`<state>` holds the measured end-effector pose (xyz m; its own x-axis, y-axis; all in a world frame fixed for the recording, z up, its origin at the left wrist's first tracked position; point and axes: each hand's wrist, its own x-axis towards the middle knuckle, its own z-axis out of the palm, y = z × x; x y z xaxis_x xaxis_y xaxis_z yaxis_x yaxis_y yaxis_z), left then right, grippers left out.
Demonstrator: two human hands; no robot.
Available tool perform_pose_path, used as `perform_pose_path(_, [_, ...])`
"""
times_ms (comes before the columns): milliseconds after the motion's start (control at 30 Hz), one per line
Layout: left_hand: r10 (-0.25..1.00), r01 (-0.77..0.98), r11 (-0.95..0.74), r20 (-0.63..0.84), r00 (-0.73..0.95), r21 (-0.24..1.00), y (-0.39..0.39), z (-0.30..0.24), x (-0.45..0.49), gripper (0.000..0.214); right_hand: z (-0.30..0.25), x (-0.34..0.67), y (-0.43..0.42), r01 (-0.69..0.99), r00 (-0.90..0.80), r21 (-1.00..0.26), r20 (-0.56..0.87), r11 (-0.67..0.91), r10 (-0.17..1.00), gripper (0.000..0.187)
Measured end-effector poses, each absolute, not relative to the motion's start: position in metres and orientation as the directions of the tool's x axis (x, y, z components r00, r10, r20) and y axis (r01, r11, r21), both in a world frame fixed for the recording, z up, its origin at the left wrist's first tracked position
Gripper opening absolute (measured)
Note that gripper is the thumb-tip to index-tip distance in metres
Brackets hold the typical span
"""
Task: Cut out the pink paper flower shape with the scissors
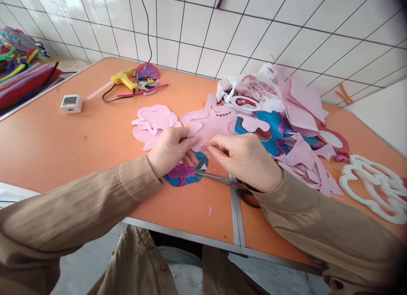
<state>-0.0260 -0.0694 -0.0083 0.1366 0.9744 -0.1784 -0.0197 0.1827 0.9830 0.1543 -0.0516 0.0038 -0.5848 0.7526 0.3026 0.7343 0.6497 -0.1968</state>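
Observation:
My left hand (173, 150) is closed on the edge of a pink cut-out sheet (208, 127), thumb on top. The sheet has a wavy outline and a dark leaf sprig printed near its upper right. At its lower edge my right hand (246, 159) makes a pinch; what sits between its fingertips is mostly hidden, though a bit of pink shows. Under my right hand lie scissors (219, 177) with dark handles, blades pointing left. A round blue and purple painted piece (181, 174) is below my left hand. Several pink cut-outs (155, 123) are stacked to the left.
A yellow glue gun (124, 79) and a small white box (71, 103) stand at the back left. Pink scraps (307, 163), a white plastic bag (254, 89) and white cloud-shaped frames (372, 184) crowd the right. Coloured pipe cleaners (25, 82) lie far left. The tiled wall borders the orange table.

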Motion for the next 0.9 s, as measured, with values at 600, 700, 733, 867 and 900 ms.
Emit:
perform_pose_path(600, [0.962,-0.085,0.256,-0.246,0.119,0.963,-0.071,-0.0013,-0.0238,0.028,0.0055,0.1542,-0.051,0.726,-0.573,-0.236,0.312,0.646,0.758,0.024])
perform_pose_path(700, [0.949,-0.143,0.309,-0.293,0.119,0.94,-0.0706,-0.0001,-0.0232,0.025,0.0057,0.1543,-0.0503,0.73,-0.573,-0.235,0.302,0.642,0.762,0.024])
perform_pose_path(733, [0.946,-0.164,0.319,-0.301,0.123,0.934,-0.0704,-0.0005,-0.0233,0.023,0.006,0.1541,-0.0502,0.735,-0.573,-0.231,0.292,0.637,0.766,0.024])
perform_pose_path(867, [0.947,-0.22,0.318,-0.301,0.109,0.922,-0.0694,-0.0037,-0.0244,0.019,0.0081,0.1525,-0.0507,0.764,-0.571,-0.194,0.241,0.615,0.785,0.025])
perform_pose_path(900, [0.95,-0.225,0.31,-0.296,0.096,0.924,-0.0691,-0.0044,-0.0245,0.021,0.0086,0.1521,-0.051,0.767,-0.571,-0.188,0.237,0.613,0.786,0.026])
